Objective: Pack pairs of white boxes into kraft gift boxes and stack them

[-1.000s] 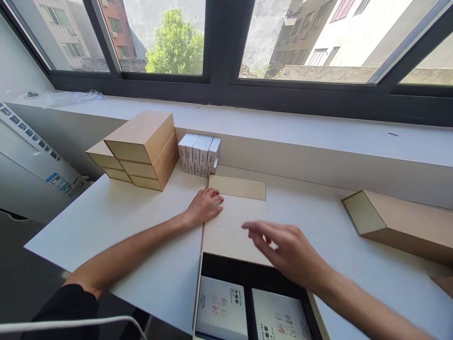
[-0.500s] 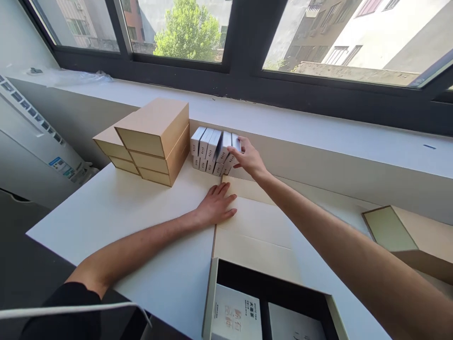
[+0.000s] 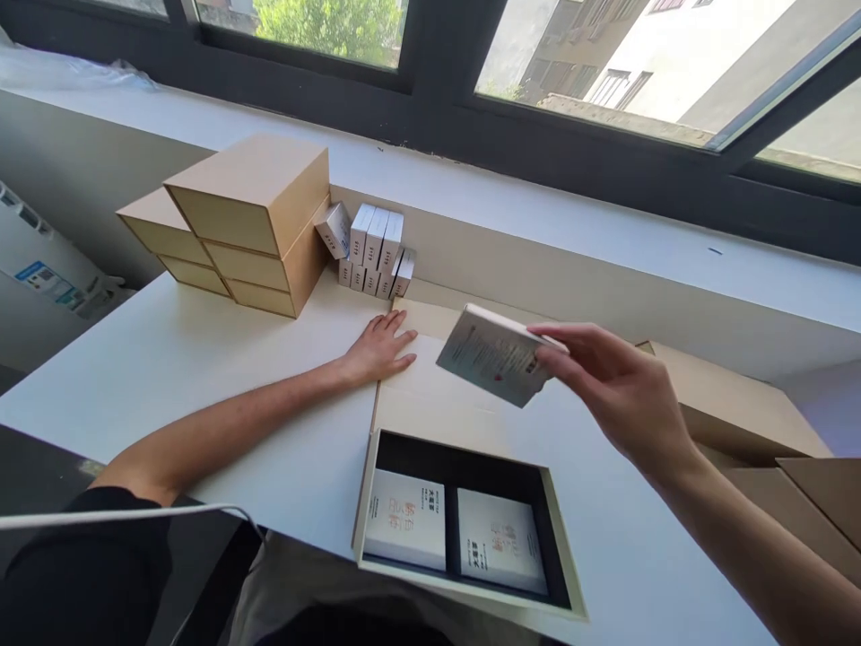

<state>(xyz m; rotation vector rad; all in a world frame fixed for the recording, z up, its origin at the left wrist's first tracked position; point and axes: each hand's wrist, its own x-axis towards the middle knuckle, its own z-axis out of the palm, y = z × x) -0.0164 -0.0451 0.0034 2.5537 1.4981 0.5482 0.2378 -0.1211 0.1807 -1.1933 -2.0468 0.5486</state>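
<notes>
My right hand (image 3: 615,386) grips a thin white box (image 3: 496,354) by one edge, tilted above the table. Printed text faces me on its near side. Flat and spread, my left hand (image 3: 380,348) presses on the left edge of the opened lid (image 3: 430,395). Below the lid lies an open gift box (image 3: 363,502) with a black inside and two compartments. A white box (image 3: 404,516) fills the left compartment and another white box (image 3: 501,538) the right one. Several small white boxes (image 3: 377,238) stand stacked against the wall, one leaning at the left.
Stacked beige cartons (image 3: 246,197) stand at the back left, beside the small boxes. More cartons (image 3: 733,399) lie at the right behind my right forearm. A white cable (image 3: 121,519) crosses the lower left. The window ledge (image 3: 538,233) runs along the back.
My right hand has taken a thin white box from the stack and brought it toward me, over the lid. One stacked box now leans left. The view has shifted; my left hand stays on the lid.
</notes>
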